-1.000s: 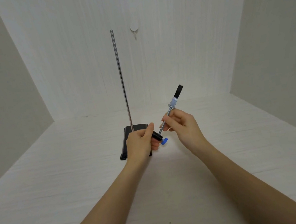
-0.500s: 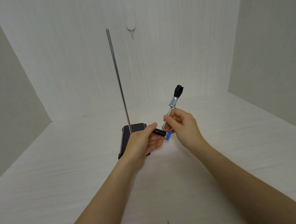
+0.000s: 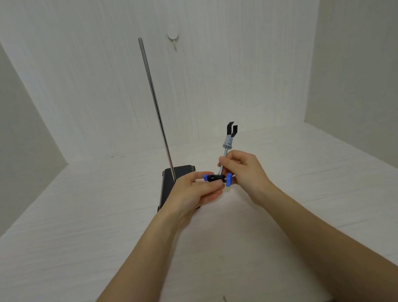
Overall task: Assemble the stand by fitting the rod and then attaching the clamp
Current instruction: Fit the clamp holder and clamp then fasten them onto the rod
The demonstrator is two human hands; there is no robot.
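Rod stands upright in the black base on the desk, so that half of the job looks done. Now the clamp is up in the air, just to the right of the base, not yet on the rod. The left hand has its grip closed around the black holder block with the blue knobs, and the right hand pinches the clamp's metal shaft, forked black prongs pointing up and away. Risks from here, as I judge it: a blue knob left too tight and the block won't slide over the rod; push it on crooked and the thin rod could lean or the base tip.
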